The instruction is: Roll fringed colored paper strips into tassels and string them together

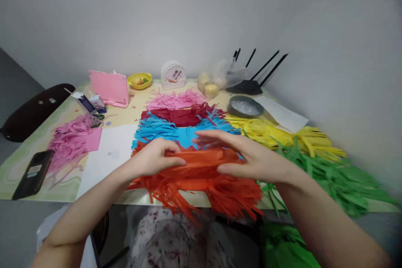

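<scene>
Orange fringed paper (194, 171) lies folded at the table's front edge, its cut strips hanging over. My left hand (157, 157) holds the paper's upper left part, thumb on top and fingers curled under. Over the right end of the same paper is my right hand (241, 153), its fingers stretched out and its thumb apart; whether it touches the paper I cannot tell. Just behind lies blue fringed paper (186, 136), partly covered by my right fingers. Dark red fringed paper (179, 116) and pink fringed paper (176, 99) lie farther back.
Yellow (266, 132) and green fringed paper (333, 176) spread to the right, below a grey round dish (245, 106) and a black router (246, 86). On the left are pink fringe (70, 136), a phone (34, 173), drink cartons (83, 102), a pink tablet case (108, 87) and a white sheet (106, 159).
</scene>
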Motion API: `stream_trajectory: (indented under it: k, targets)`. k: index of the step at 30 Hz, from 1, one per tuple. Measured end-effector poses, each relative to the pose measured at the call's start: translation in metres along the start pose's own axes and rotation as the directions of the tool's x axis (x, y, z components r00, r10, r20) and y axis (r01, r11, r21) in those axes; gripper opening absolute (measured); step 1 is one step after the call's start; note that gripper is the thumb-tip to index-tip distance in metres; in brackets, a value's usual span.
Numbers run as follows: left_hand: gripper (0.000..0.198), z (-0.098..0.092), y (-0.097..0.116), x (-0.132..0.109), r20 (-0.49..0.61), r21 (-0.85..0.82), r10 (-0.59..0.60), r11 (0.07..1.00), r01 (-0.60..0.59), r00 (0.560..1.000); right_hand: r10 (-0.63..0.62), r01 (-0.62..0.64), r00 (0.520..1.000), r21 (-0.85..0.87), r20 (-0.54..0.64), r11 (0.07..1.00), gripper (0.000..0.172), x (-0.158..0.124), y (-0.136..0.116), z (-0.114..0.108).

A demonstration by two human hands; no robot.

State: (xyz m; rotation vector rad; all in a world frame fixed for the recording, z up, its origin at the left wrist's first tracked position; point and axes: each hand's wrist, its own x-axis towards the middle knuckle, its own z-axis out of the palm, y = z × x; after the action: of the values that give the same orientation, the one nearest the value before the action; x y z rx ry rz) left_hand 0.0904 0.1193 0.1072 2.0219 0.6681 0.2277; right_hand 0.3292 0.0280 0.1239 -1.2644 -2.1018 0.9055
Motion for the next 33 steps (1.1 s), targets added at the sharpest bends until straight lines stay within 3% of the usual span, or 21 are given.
stream_trajectory:
  k: [3, 6, 9, 14, 17, 20, 22, 26, 30, 33]
  targets:
    - [0.030, 0.000, 0.003, -0.002, -0.035, 0.041, 0.017, 0.999, -0.016, 0.999, 0.113, -0.122, 0.990, -0.109, -0.081, 0.987, 0.018, 0.007, -0.001, 0.011]
    - [0.034, 0.000, 0.000, -0.004, -0.105, 0.070, 0.041, 0.997, -0.034, 0.994, 0.143, -0.156, 0.981, -0.091, -0.135, 0.984, 0.025, 0.010, 0.005, 0.020]
    - [0.025, -0.002, -0.004, -0.005, -0.116, 0.030, 0.047, 0.999, -0.044, 0.992, 0.188, -0.188, 0.966, 0.016, -0.177, 0.982, 0.029, 0.008, 0.011, 0.022]
    - [0.030, -0.003, -0.008, -0.008, -0.153, 0.015, 0.024, 1.000, -0.022, 0.988, 0.268, -0.209, 0.944, 0.283, -0.190, 0.936, 0.027, 0.003, 0.013, 0.029]
    - [0.022, 0.003, -0.011, -0.011, -0.194, -0.184, -0.016, 0.983, -0.020, 0.981, 0.294, -0.171, 0.926, 0.428, -0.239, 0.888, 0.021, 0.000, 0.015, 0.038]
    - [0.020, 0.012, -0.015, -0.015, -0.181, -0.449, -0.027, 0.891, -0.059, 0.983, 0.274, -0.090, 0.903, 0.478, -0.331, 0.874, 0.019, -0.002, 0.018, 0.047]
    - [0.020, 0.017, -0.018, -0.016, -0.210, -0.522, 0.001, 0.845, -0.113, 0.978, 0.236, -0.023, 0.885, 0.469, -0.401, 0.883, 0.015, -0.004, 0.020, 0.052]
    - [0.017, 0.023, -0.028, -0.016, -0.303, -0.569, 0.015, 0.799, -0.194, 0.953, 0.153, 0.096, 0.864, 0.456, -0.479, 0.885, 0.014, -0.006, 0.021, 0.060]
    - [0.014, 0.025, -0.036, -0.017, -0.331, -0.603, -0.031, 0.776, -0.186, 0.943, 0.095, 0.120, 0.853, 0.371, -0.513, 0.921, 0.022, -0.005, 0.022, 0.064]
    - [0.020, 0.025, -0.037, -0.018, -0.356, -0.509, 0.075, 0.821, -0.260, 0.932, 0.083, 0.102, 0.864, 0.334, -0.497, 0.937, 0.021, -0.004, 0.021, 0.065]
